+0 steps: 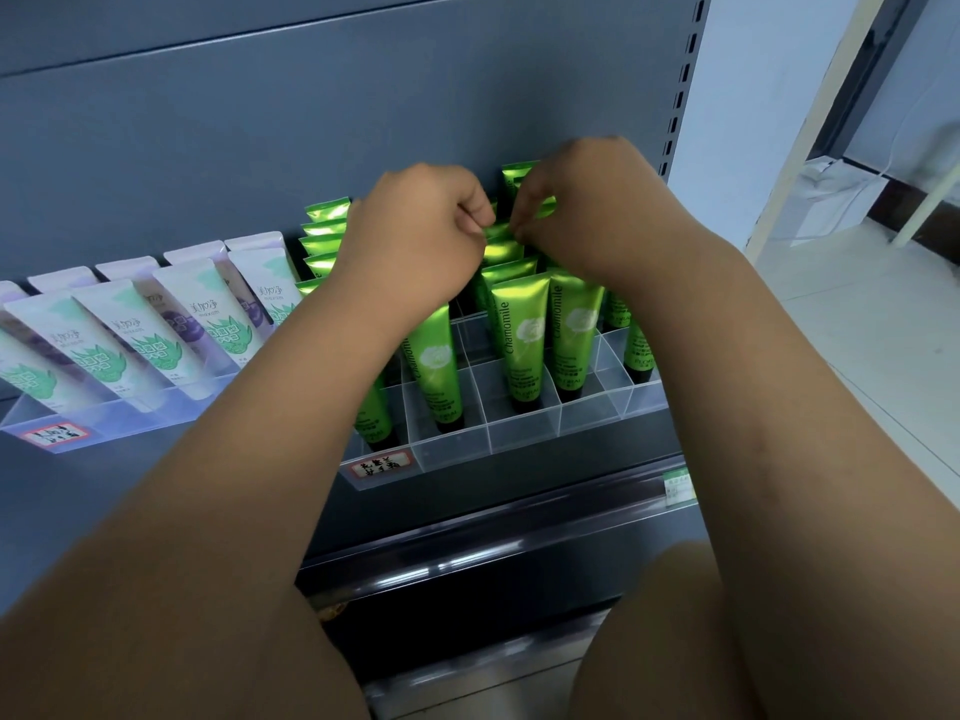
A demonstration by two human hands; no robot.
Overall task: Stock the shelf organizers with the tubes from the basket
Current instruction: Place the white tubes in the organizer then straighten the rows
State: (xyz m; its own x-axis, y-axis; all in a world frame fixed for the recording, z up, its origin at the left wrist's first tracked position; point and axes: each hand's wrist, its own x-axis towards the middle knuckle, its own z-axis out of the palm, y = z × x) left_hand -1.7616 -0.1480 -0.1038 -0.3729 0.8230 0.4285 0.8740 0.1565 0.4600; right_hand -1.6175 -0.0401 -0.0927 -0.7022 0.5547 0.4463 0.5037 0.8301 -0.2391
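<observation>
Held tube: a green Chamomile tube [500, 235] is stood in a rear cell of the clear divided organizer [524, 433]; only its crimped top is seen, between the two hands.
Left hand: the left hand [415, 236] is curled, and the crimp's left end is pinched by thumb and forefinger.
Right hand: the right hand [582, 210] is curled likewise, and the crimp's right end is pinched by its fingertips.
Weight: judged light.
Body: judged soft and squeezable; the glossy skin is likely to slip.
Stiff parts: the flat crimp and the dark cap.
Best hold: the crimp, so the cap can be guided down between the dividers without the body being dented.
Print, green: "Chamomile" is read lengthwise in white on the front-row tubes [519, 335], above a white flower; the smaller lines cannot be read.
Print, pale: "美加净" and a green leaf are shown on the white and lavender tubes [208, 324], leaned back in the neighbouring clear tray [130, 418].
Tags: a red-bordered handwritten tag [382, 465] is fixed to the organizer's front; its writing is not legible.
Basket: not in view.
</observation>
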